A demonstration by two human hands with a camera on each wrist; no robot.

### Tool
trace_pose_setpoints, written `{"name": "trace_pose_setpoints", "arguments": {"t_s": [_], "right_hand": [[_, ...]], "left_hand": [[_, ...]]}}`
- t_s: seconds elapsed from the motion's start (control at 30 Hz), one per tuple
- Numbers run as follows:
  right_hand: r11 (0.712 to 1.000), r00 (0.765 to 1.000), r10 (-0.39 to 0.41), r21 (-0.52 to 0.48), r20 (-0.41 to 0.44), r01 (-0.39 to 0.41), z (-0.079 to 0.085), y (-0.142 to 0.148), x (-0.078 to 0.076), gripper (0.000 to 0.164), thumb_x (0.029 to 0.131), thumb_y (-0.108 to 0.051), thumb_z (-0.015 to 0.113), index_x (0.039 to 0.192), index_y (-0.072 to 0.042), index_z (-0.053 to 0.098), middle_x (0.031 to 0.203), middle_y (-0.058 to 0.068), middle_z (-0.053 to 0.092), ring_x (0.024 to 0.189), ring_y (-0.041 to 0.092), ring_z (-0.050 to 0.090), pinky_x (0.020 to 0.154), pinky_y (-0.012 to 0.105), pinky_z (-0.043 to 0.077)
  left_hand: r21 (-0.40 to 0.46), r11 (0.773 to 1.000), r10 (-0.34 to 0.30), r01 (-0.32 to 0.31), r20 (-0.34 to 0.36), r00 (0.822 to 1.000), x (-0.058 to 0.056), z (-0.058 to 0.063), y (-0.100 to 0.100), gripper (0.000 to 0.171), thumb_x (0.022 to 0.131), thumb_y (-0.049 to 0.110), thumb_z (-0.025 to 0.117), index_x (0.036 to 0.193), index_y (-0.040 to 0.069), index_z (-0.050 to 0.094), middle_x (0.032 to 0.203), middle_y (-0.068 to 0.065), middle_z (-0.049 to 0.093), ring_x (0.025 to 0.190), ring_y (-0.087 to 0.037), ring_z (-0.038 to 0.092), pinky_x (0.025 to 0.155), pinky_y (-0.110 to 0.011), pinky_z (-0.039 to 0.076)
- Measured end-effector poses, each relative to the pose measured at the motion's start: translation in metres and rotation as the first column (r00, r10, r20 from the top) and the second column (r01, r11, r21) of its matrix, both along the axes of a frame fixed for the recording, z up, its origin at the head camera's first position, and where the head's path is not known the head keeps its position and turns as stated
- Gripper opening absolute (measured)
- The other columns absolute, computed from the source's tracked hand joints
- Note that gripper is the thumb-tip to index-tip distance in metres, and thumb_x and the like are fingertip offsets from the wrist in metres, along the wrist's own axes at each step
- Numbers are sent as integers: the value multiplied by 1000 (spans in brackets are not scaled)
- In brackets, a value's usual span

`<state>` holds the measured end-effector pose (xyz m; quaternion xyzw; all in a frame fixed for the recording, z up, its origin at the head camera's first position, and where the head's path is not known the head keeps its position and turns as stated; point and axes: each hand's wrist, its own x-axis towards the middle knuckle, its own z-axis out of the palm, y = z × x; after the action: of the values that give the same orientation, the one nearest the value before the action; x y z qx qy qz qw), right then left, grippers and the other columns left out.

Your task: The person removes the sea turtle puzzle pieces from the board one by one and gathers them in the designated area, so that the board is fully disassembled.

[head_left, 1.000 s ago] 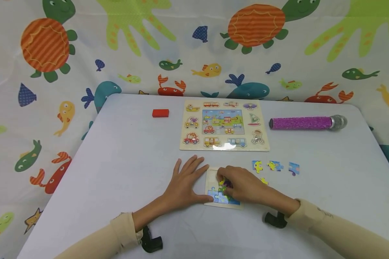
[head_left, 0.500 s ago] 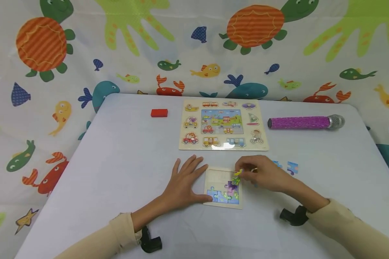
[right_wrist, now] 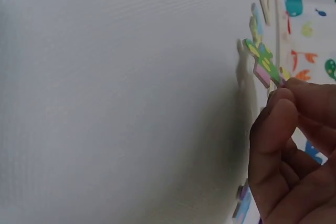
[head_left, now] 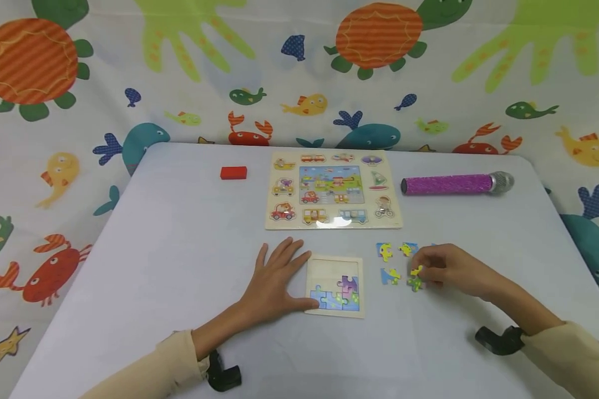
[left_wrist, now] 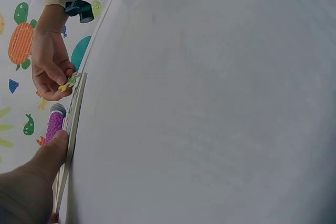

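My left hand (head_left: 277, 282) lies with spread fingers on the table, its thumb on the lower-left edge of a small wooden puzzle tray (head_left: 334, 259). Blue pieces fill the tray's bottom row, with a purple piece (head_left: 348, 284) above them at the right. To the right of the tray, my right hand (head_left: 454, 271) pinches a green and yellow puzzle piece (right_wrist: 262, 61) between thumb and fingertips. Loose blue and yellow pieces lie beside it: one piece (head_left: 384, 251) at the back left, another piece (head_left: 407, 249) next to it, and a third piece (head_left: 390, 276) nearer.
Behind the tray lies a larger vehicle puzzle board (head_left: 331, 221). A purple glittery microphone (head_left: 449, 184) is at the back right, a red block (head_left: 233, 173) at the back left. A printed sea-animal cloth (head_left: 189, 94) hangs behind the white table (head_left: 179, 221).
My right hand has lifted the green and yellow piece off the tray and carried it right, near the loose pieces. The left hand still holds its place; the head view has shifted slightly.
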<state>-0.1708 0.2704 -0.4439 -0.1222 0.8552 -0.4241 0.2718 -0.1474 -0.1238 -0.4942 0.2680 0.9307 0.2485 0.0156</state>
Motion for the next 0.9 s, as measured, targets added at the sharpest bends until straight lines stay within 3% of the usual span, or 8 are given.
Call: {"name": "trace_pose_setpoints", "arguments": {"t_s": [0.27, 0.53, 0.77, 0.9], "right_hand": [[990, 991, 43, 135, -130, -25, -3, -5, 0, 15, 94, -2, 66, 102, -13, 72, 84, -2, 63, 75, 15, 55, 63, 26, 46], [968, 950, 81, 252, -302, -2, -5, -13, 5, 18, 90, 2, 70, 99, -13, 74, 91, -4, 67, 82, 16, 56, 70, 30, 50], [945, 926, 69, 322, -371, 59, -7, -24, 13, 25, 85, 2, 75, 110, -2, 70, 90, -2, 64, 79, 15, 54, 69, 33, 50], [936, 917, 77, 346, -392, 69, -6, -28, 16, 21, 84, 1, 75, 104, -4, 69, 89, -1, 63, 79, 15, 54, 68, 34, 49]], "left_hand": [[-1, 1000, 10, -10, 2, 1000, 0, 1, -1, 100, 69, 61, 88, 150, 13, 54, 162, -8, 39, 155, -28, 20, 120, -66, 1], [6, 1000, 3, -3, -1, 1000, 0, 1, 1, 100, 69, 59, 89, 149, 12, 54, 161, -8, 40, 154, -29, 21, 119, -67, 2], [0, 1000, 5, -5, 2, 1000, 0, 1, 0, 100, 69, 61, 88, 150, 12, 54, 162, -7, 39, 155, -27, 20, 120, -66, 1], [2, 1000, 4, -4, 2, 1000, 0, 1, 0, 100, 69, 60, 88, 149, 12, 54, 162, -8, 39, 155, -27, 20, 120, -66, 1]]}}
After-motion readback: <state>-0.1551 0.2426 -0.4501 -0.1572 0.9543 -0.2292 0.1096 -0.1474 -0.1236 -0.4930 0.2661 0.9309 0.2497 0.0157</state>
